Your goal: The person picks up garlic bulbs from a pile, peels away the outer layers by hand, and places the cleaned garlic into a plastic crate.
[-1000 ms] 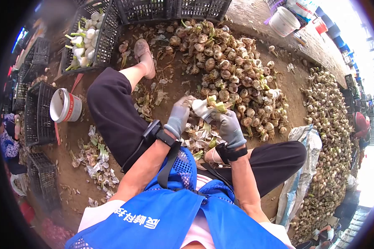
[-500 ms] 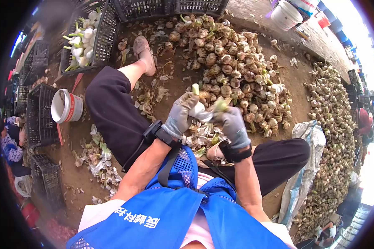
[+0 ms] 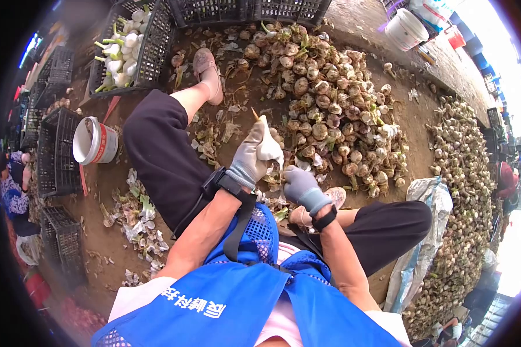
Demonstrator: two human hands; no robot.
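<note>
My left hand [image 3: 250,154], in a grey-white glove, is closed around a garlic bulb [image 3: 268,147]. The bulb is white and smooth, with its stem pointing up and away from me. Just right of and below it, my gloved right hand [image 3: 300,186] is curled into a fist. Whatever those fingers may pinch is hidden. Beyond both hands lies a big heap of brownish, unpeeled garlic [image 3: 336,110]. Loose garlic skins [image 3: 275,199] lie on the ground under my hands.
A black crate [image 3: 150,58] at the upper left holds white garlic bulbs [image 3: 121,55]. Beside my knee stands a white bucket [image 3: 102,144]. More skins [image 3: 139,228] lie at left. On the right are a plastic sack [image 3: 417,243] and a long garlic pile [image 3: 460,191].
My right hand has moved down and slightly left, and the greenish leafy piece at its fingers no longer shows. The bulb in my left hand now appears whiter and more upright.
</note>
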